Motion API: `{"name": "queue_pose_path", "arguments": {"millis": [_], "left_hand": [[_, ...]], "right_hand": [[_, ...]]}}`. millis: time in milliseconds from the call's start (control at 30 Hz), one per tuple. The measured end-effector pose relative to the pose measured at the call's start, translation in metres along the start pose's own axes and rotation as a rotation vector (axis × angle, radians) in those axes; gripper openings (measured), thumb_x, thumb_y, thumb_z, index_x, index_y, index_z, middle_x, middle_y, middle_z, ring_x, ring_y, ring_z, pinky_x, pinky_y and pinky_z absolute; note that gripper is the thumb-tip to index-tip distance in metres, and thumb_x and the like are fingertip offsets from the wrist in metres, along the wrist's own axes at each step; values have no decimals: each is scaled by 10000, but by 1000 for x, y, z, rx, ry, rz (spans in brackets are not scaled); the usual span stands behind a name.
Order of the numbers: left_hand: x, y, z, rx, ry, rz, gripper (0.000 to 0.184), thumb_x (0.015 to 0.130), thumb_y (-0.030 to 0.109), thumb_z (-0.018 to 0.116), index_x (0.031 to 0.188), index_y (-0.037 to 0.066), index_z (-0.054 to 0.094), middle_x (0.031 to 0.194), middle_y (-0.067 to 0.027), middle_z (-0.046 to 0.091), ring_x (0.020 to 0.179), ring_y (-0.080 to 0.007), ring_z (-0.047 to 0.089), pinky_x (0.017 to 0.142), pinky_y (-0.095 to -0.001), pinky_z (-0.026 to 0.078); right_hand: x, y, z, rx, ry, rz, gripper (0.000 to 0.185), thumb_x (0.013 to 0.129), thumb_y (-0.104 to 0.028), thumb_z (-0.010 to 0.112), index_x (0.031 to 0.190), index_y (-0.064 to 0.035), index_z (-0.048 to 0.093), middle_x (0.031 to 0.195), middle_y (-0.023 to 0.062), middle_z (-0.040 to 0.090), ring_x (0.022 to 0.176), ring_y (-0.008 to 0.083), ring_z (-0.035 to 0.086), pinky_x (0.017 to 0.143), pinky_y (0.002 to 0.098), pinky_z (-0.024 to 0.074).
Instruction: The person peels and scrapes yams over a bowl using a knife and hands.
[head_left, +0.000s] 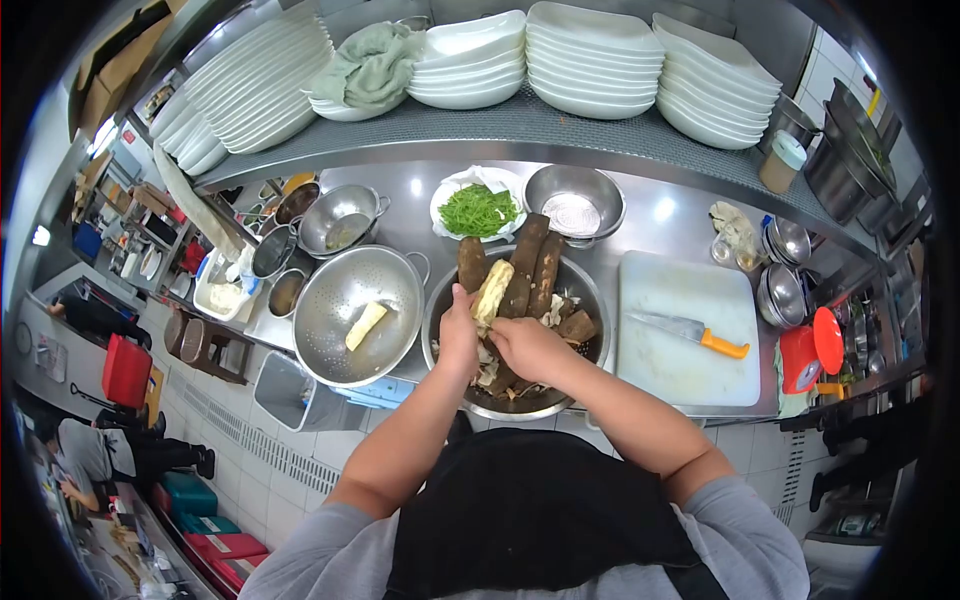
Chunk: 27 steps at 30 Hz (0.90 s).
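Over a steel bowl (597, 372) at the counter's front, my left hand (461, 330) is closed around a pale yellow, mostly peeled root (493, 290). My right hand (528, 346) is at the root's lower end, its fingers curled closed; what they hold is hidden. Several unpeeled brown roots (522, 270) lean up out of the bowl, with peel scraps (488, 373) below them. To the left, a perforated steel colander (325, 290) holds one peeled yellow piece (366, 326).
A white cutting board (690, 365) with an orange-handled knife (690, 331) lies right. Behind are a plate of chopped greens (478, 210) and another steel bowl (575, 195). A shelf (500, 142) with stacked plates overhangs the counter. A grey bin (290, 390) stands lower left.
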<state>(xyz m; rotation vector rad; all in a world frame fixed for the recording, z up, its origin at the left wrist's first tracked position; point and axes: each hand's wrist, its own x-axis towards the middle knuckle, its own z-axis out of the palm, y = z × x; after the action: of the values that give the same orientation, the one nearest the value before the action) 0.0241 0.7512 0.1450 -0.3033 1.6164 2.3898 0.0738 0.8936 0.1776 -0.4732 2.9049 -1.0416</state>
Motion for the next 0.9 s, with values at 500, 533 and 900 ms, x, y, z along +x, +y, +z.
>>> {"name": "queue_pose_path", "arguments": {"millis": [500,533,900], "left_hand": [[-9,13,-2,-5,-92,-140,731,1055,602,286,1348,-2,575,975,-82,710,680,-144,618,575,-263,461],[-9,14,-2,41,-114,-123,722,1060,591,292,1330,-9,590,974,-83,708,688,-145,619,590,-272,473],[6,4,-14,-110,-271,-7,464,1080,288,378,1427,0,482,1317,-139,612,1196,-230,598,1023,-373,468]], "right_hand": [[26,20,-59,-148,219,-10,170,976,-196,519,961,-53,609,885,201,675,863,418,659,761,528,513],[25,17,-56,-149,219,-10,170,976,-196,519,961,-53,609,885,201,675,863,418,659,761,528,513],[11,19,-16,77,38,-126,212,958,-240,579,972,-40,645,871,215,668,830,442,641,745,517,503]]}}
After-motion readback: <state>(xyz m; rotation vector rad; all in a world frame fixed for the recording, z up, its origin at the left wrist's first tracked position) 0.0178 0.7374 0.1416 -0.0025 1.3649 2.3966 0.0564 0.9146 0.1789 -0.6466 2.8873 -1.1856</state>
